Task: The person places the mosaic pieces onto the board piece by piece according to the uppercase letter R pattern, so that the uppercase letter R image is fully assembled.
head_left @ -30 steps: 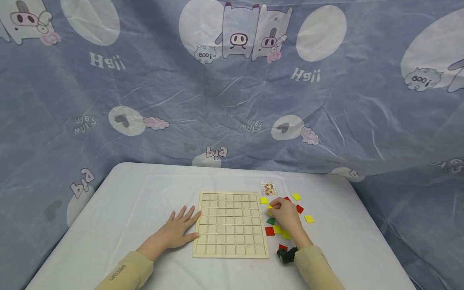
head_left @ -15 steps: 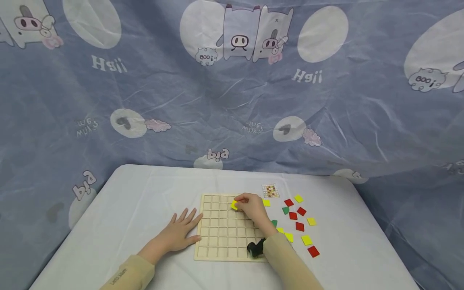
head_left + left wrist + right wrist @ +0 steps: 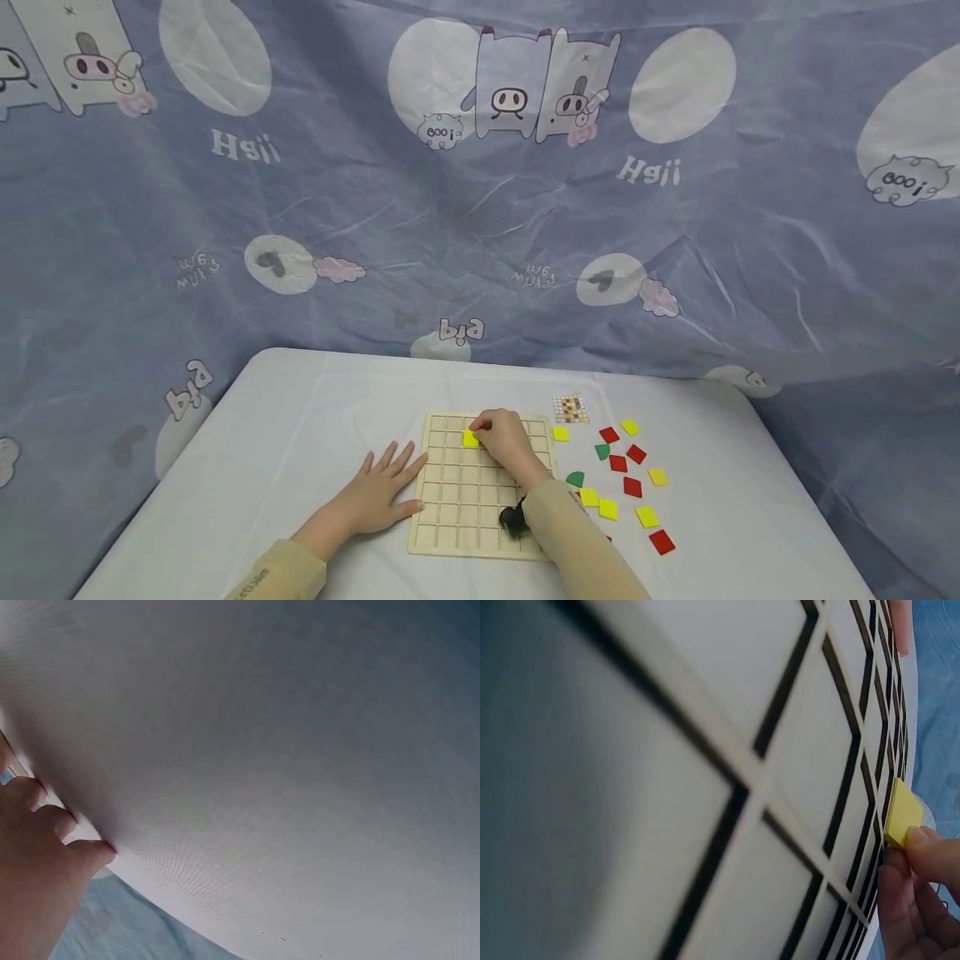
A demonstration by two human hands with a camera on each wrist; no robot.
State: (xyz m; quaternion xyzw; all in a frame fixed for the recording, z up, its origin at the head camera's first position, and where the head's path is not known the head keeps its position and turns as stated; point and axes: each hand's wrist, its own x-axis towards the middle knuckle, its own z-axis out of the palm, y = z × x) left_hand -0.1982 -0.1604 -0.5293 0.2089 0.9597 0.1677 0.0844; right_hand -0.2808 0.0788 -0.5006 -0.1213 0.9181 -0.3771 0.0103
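My right hand (image 3: pixel 506 440) pinches a yellow square tile (image 3: pixel 470 438) between thumb and fingers, over the second row of the wooden grid board (image 3: pixel 459 533). In the right wrist view the yellow tile (image 3: pixel 904 814) stands tilted at the board's ridges, thumb on its near face. My left hand (image 3: pixel 380 492) lies flat with fingers spread, its fingertips and thumb tip at the board's left edge. The left wrist view shows that hand's fingers (image 3: pixel 56 821) resting on the white surface.
Right of the board lie loose yellow tiles (image 3: pixel 608 509), red tiles (image 3: pixel 633 487) and green quarter-round pieces (image 3: pixel 575 479). A small printed pattern card (image 3: pixel 571 408) lies behind them. The white table (image 3: pixel 322 417) meets a blue patterned curtain (image 3: pixel 465 208) at the back.
My right hand has carried the yellow tile from the loose pieces leftward onto the board's upper rows. My left hand stays at the board's left edge. The head view has shifted slightly.
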